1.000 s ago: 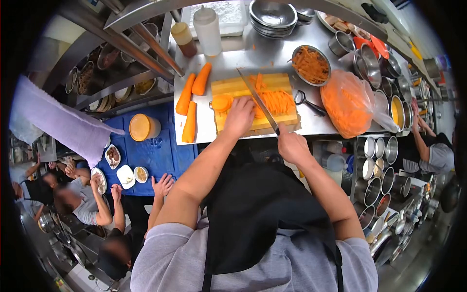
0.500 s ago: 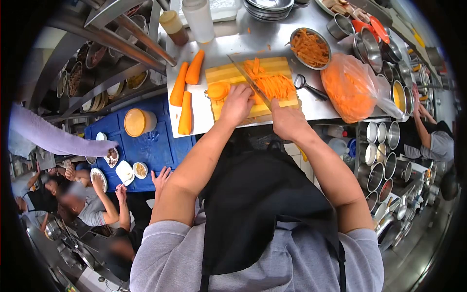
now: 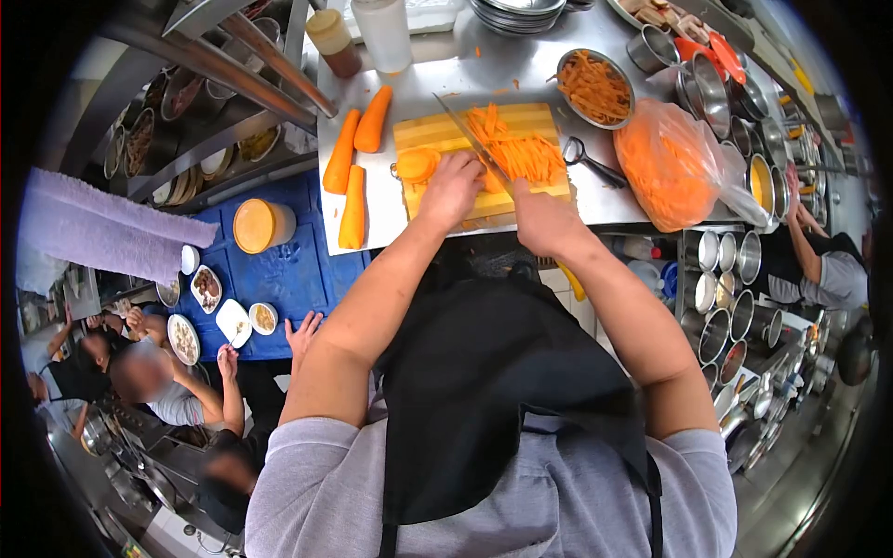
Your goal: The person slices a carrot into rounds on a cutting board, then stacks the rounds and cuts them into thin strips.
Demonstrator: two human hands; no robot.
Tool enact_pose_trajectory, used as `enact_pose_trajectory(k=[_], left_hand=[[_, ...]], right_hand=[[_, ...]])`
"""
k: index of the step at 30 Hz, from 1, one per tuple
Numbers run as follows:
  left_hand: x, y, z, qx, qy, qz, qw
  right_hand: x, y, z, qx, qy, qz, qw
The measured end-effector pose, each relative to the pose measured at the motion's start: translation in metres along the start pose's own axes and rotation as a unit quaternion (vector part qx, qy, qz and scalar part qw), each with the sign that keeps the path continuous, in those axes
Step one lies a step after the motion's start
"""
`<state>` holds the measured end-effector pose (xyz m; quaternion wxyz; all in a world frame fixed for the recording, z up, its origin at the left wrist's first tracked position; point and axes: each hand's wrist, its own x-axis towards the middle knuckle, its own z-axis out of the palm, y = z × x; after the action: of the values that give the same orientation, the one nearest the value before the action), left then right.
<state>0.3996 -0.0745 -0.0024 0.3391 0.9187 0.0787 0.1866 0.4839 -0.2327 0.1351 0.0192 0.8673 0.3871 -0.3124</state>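
Note:
On the wooden cutting board (image 3: 423,133), my left hand (image 3: 452,190) presses down with its fingers curled on a carrot piece (image 3: 487,178), which it mostly hides. My right hand (image 3: 547,219) is wrapped round the handle of a knife (image 3: 474,139). Its blade slants up and left across the board, close beside my left fingertips. Carrot sticks (image 3: 528,156) lie in a pile to the right of the blade. Left of my left hand rests a cut carrot chunk (image 3: 417,165). Several peeled carrots (image 3: 342,152) lie left of the board.
Right of the board are a black-handled peeler (image 3: 593,164), a bowl of carrot peelings (image 3: 595,89) and a plastic bag of shredded carrot (image 3: 665,172). Squeeze bottles (image 3: 381,35) stand behind. At left, people sit by a blue table (image 3: 307,265) with dishes and a lidded tub (image 3: 263,226).
Both hands and the knife stay nearly in place at the board. At left, the lilac fuzzy sleeve has drawn back from the dish, and a seated person's hand has left the oval plate.

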Motion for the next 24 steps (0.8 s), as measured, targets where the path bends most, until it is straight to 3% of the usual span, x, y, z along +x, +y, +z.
enact_pose_trajectory(k=[4,6,9,16,24], left_hand=[[0.003,0.0,-0.003,-0.001,-0.019,-0.006,1.0],[0.004,0.0,-0.004,0.0,-0.013,0.009,1.0],[0.005,0.001,-0.007,-0.015,-0.013,0.006,1.0],[0.001,0.0,-0.005,-0.005,-0.012,0.003,1.0],[0.005,-0.003,-0.01,-0.02,-0.015,0.008,1.0]], right_hand=[[-0.001,-0.004,0.009,-0.012,-0.016,0.009,1.0],[0.006,0.008,0.044,-0.009,0.056,-0.014,0.998],[0.015,0.015,0.065,0.004,0.065,-0.006,0.998],[0.006,0.006,0.015,-0.008,0.018,-0.031,0.999],[0.022,0.015,0.059,0.002,0.052,-0.013,0.999]])
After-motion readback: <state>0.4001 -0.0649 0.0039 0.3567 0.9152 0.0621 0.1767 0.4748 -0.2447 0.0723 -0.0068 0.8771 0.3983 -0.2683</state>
